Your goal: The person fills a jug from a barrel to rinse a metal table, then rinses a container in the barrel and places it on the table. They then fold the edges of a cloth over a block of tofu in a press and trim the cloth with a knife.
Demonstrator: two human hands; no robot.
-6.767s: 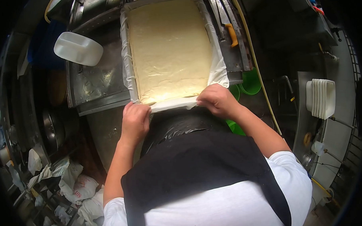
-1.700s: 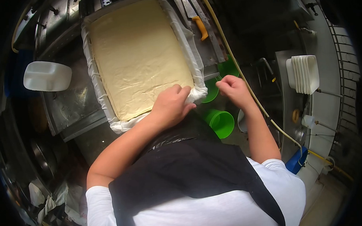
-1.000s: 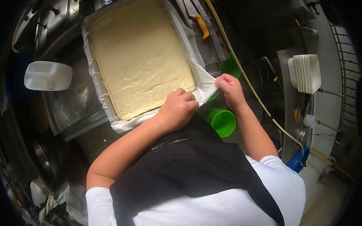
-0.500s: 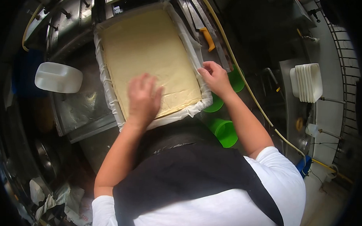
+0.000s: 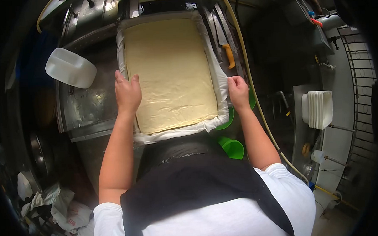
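Observation:
A large rectangular slab of pale yellow curd [image 5: 170,73] fills a cloth-lined tray, its top wrinkled near the front edge. White cloth [image 5: 214,69] drapes over the rim all round. On the right side, my right hand [image 5: 238,92] pinches the cloth's edge and draws it outward into a taut point. My left hand [image 5: 128,93] rests at the tray's left rim, fingers on the outer side and thumb apart over the slab's edge.
Left of the tray, a translucent plastic jug [image 5: 70,68] lies on a metal surface [image 5: 88,109]. A yellow-handled knife [image 5: 228,56] is at the right, beside a hose [image 5: 246,53]. Green buckets [image 5: 231,148] stand below. Stacked white containers [image 5: 318,110] sit farther right.
My left hand has moved from the slab's surface to the left rim. My right hand has pulled the cloth outward on the right. The view has shifted slightly.

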